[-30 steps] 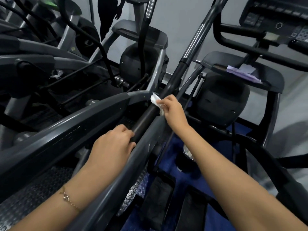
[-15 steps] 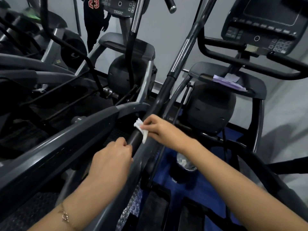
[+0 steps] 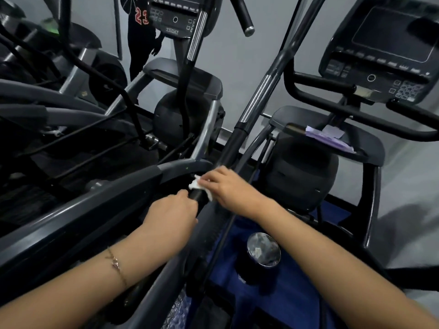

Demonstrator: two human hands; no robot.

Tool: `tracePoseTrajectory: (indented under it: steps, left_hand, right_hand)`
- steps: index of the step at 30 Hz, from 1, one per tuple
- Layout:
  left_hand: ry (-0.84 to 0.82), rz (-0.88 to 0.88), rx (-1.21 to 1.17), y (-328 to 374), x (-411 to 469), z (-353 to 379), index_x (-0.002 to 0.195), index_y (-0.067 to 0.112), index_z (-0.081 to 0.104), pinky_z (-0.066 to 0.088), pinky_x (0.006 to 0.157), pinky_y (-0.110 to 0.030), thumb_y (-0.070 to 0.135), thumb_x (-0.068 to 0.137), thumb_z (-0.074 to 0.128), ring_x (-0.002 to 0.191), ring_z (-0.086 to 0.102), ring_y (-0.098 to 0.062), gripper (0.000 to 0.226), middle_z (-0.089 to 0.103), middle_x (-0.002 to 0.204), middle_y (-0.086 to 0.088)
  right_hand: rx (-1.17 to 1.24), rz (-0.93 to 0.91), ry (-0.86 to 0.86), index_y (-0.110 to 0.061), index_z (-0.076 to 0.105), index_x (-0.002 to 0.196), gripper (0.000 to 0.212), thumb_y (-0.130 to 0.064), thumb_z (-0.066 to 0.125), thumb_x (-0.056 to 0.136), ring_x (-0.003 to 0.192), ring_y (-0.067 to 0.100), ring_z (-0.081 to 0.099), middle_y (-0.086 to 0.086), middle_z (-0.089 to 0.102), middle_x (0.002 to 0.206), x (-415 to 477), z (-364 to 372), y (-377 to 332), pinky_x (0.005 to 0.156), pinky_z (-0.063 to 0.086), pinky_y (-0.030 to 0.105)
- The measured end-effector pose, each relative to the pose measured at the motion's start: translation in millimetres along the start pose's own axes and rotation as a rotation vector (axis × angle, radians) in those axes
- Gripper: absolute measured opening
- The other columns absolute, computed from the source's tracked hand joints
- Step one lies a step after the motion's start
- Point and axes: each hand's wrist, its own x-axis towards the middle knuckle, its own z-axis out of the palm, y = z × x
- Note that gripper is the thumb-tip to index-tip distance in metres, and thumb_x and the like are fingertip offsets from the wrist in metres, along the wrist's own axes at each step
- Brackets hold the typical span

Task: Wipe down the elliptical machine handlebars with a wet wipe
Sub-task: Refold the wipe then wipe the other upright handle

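Right hand point(image 3: 231, 188) curls a crumpled white wet wipe point(image 3: 196, 184) around the black tubular elliptical handlebar point(image 3: 231, 143), whose long axis climbs away up-right, while the left hand point(image 3: 171, 211) grips it just below.

Red "23" on a dark shirt point(image 3: 139, 18); console point(image 3: 175, 20) lettering too blurred to read
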Motion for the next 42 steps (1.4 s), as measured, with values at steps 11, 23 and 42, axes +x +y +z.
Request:
tracePoseTrajectory:
  steps: [11, 23, 42]
  left_hand:
    - [0.143, -0.166, -0.226, 30, 119, -39, 0.117, 0.014, 0.06, 0.05, 0.086, -0.038, 0.034, 0.088, 0.054, 0.106, 0.059, -0.032, 0.035, 0.062, 0.115, -0.01]
    - [0.671, -0.351, -0.442, 103, 204, -22, 0.125, 0.016, 0.056, 0.046, 0.082, -0.035, 0.026, 0.093, 0.051, 0.109, 0.054, -0.023, 0.033, 0.051, 0.129, 0.001]
    - [0.832, -0.294, -0.343, 92, 220, -16, 0.081, 0.012, 0.07, 0.048, 0.043, -0.027, 0.017, 0.057, 0.087, 0.062, 0.064, -0.02, 0.03, 0.066, 0.078, -0.001]
  right_hand:
    - [-0.578, -0.081, 0.004, -0.024, 0.071, 0.082, 0.017, -0.018, 0.067, 0.066, 0.076, 0.017, 0.061, -0.009, 0.064, 0.079, 32, -50, 144, 0.062, 0.047, 0.025]
    - [-0.014, 0.239, 0.406, -0.003, 0.069, 0.081, 0.01, 0.002, 0.07, 0.073, 0.08, 0.028, 0.059, 0.01, 0.064, 0.089, 27, -32, 187, 0.058, 0.052, 0.033]
    - [0.302, 0.864, 0.73, -0.007, 0.072, 0.095, 0.024, -0.02, 0.053, 0.09, 0.091, 0.025, 0.057, 0.012, 0.064, 0.098, 65, -107, 317, 0.068, 0.039, 0.021]
